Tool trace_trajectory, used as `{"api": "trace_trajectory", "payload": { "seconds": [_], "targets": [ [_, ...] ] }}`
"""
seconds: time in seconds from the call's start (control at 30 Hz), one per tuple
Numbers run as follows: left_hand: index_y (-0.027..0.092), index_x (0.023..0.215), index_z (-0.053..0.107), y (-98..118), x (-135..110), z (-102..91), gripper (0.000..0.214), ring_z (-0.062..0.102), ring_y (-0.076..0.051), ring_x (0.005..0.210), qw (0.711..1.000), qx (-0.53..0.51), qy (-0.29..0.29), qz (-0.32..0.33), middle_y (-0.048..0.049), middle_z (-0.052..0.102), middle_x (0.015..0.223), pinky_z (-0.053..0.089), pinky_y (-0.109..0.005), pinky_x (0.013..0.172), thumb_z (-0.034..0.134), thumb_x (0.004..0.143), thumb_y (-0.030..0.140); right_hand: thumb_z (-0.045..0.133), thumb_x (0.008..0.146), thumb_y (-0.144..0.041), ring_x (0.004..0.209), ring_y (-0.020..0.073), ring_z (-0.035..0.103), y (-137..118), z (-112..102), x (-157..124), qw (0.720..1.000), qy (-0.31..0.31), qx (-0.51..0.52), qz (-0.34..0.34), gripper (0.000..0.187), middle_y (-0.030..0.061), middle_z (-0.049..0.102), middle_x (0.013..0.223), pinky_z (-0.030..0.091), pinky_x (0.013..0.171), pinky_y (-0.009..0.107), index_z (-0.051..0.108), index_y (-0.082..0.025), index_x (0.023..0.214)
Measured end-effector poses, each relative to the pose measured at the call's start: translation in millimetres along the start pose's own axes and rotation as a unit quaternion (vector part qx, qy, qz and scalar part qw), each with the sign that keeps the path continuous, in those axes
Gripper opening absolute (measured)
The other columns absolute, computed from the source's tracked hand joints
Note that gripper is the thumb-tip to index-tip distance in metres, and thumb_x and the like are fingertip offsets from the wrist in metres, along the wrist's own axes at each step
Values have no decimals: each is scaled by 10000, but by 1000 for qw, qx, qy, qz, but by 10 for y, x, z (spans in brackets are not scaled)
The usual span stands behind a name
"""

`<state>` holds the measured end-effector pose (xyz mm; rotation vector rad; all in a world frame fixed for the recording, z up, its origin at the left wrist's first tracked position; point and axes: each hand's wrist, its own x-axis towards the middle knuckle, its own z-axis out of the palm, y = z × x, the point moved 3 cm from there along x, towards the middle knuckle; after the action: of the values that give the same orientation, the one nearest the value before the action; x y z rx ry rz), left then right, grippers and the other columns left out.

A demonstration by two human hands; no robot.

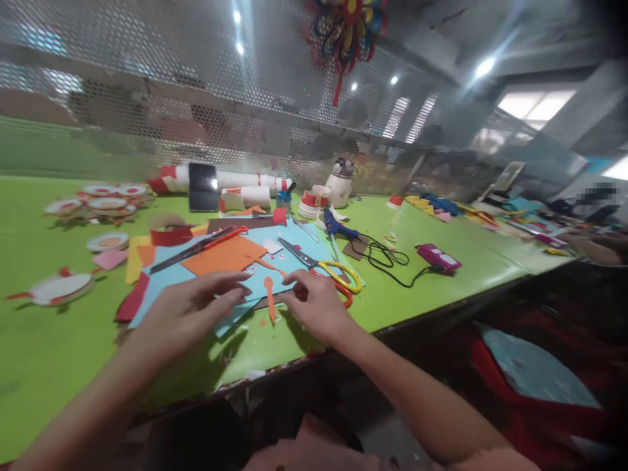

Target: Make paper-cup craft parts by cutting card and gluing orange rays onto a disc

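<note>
Near the back edge of the bench [407,242] a blue jar [283,201] carries a dark stick poking out of its mouth. Beside it are red-and-white paper cups [313,203]; what they contain is hidden. A flask [341,184] stands just behind them.

The orange strip [271,302] lies between the hands near the bench's front edge, wide end toward the blue paper [299,243]. The left hand [199,307] has thumb and fingers a little apart, grasping nothing visible. The right hand [316,304] has its fingertips drawn narrowly together; whether they pinch anything I cannot tell. Scissors [309,261] lie just beyond it on the blue paper.

The bench is glossy green, with scraps along its front edge. A glue gun [339,226] lies right of the paper. Behind the back edge rises a perforated screen [275,98]; a colourful ornament [349,33] hangs above, and windows [536,104] shine at far right.
</note>
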<state>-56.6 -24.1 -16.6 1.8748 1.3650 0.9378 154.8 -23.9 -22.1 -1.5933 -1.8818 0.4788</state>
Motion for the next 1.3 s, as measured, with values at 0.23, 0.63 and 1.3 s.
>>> {"api": "trace_trajectory", "payload": {
  "seconds": [0.23,0.63,1.3],
  "targets": [
    [164,1104,659,321,545,197,409,669,-271,848,988,143,-53,4,-106,732,943,486,-352,758,518,772,355,671,772,-217,594,132,566,-67,36,-13,997,-57,-31,-46,117,-15,640,643,376,570,230,659,-184,883],
    [139,1183,570,79,841,474,454,643,-188,609,994,8,-94,-57,-39,661,645,480,-279,589,430,752,166,620,799,-158,814,209,570,-49,180,-161,993,-23,-97,-69,185,48,624,852,393,711,300,614,-179,982],
    [135,1360,373,327,556,394,809,534,-126,607,953,-259,-152,-35,46,580,651,427,-284,628,712,628,189,543,841,-250,616,132,565,-7,-146,83,988,-26,152,-5,110,3,606,683,441,565,249,607,-160,842]
  ]
}}
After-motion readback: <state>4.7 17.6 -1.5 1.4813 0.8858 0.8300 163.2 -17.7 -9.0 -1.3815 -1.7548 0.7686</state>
